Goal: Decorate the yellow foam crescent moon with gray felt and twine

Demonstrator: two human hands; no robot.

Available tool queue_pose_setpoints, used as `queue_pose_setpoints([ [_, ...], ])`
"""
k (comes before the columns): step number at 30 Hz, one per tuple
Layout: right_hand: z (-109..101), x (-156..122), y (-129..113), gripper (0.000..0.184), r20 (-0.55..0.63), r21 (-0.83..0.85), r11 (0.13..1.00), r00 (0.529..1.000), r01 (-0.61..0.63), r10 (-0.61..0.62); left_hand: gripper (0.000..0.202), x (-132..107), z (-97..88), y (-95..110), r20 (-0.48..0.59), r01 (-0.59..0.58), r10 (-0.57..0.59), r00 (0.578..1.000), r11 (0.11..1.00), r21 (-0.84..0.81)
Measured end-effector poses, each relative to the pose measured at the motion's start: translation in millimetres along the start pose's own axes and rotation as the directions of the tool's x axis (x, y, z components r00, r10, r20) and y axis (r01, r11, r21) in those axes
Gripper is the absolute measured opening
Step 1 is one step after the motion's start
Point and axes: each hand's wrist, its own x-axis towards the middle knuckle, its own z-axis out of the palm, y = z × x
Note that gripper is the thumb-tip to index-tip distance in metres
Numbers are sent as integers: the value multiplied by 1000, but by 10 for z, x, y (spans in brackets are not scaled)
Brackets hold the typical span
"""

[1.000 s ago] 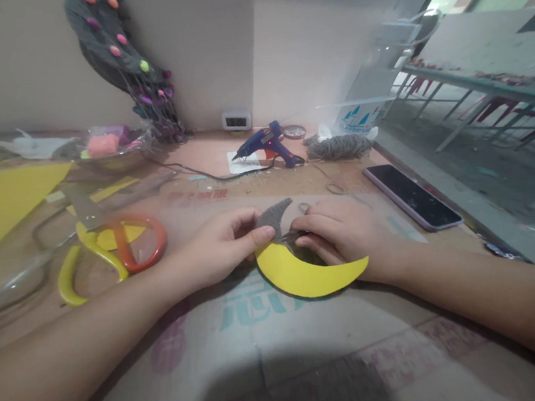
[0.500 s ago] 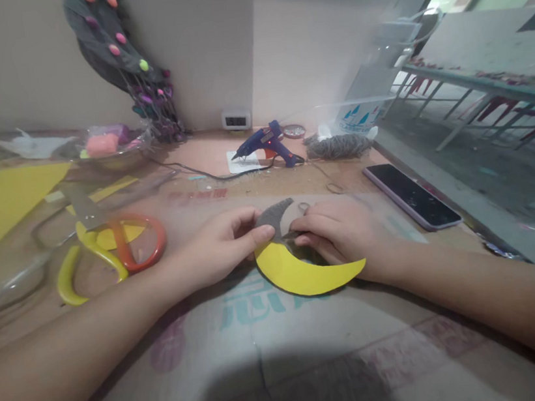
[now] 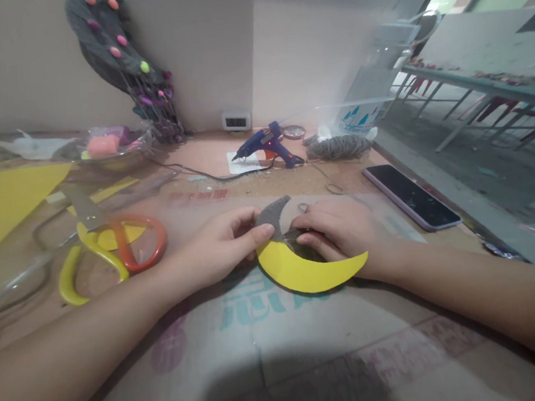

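Note:
A yellow paper crescent (image 3: 314, 273) is held over the cardboard-covered table, its upper end wrapped in grey yarn (image 3: 274, 218). My left hand (image 3: 231, 241) pinches the crescent at the edge of the wrapped part, thumb on top and fingers behind. At the crescent's inner curve, my right hand (image 3: 333, 228) is closed with thumb and fingers together on a strand of the grey yarn. Part of that strand is hidden by the fingers. The crescent's lower tip points right, in front of my right wrist.
Behind my hands are a blue glue gun (image 3: 263, 145), a grey yarn skein (image 3: 339, 145) and a small digital clock (image 3: 236, 120). Scissors (image 3: 101, 252) and yellow paper (image 3: 1, 202) lie left. A phone (image 3: 409, 196) lies right. A decorated grey crescent (image 3: 104, 44) leans on the wall.
The crescent has turned slightly, its lower tip now a little higher and further right. Both hands keep nearly the same place and hold.

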Motion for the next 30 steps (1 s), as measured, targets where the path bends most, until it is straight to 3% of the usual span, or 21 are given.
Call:
queue_pose_setpoints([
  [19, -19, 20, -28, 28, 40, -126, 987, 995, 100, -95, 26, 1, -16, -17, 1, -19, 19, 1000, 999, 45],
  [25, -9, -1, -11, 37, -20, 7, 1000, 1000, 3, -3, 22, 4, -5, -9, -1, -43, 43, 999, 999, 6],
  [30, -20, -12, -12, 35, -11, 36, 999, 1000, 9, -9, 20, 5, 3, 10, -9, -49, 49, 999, 999, 13],
])
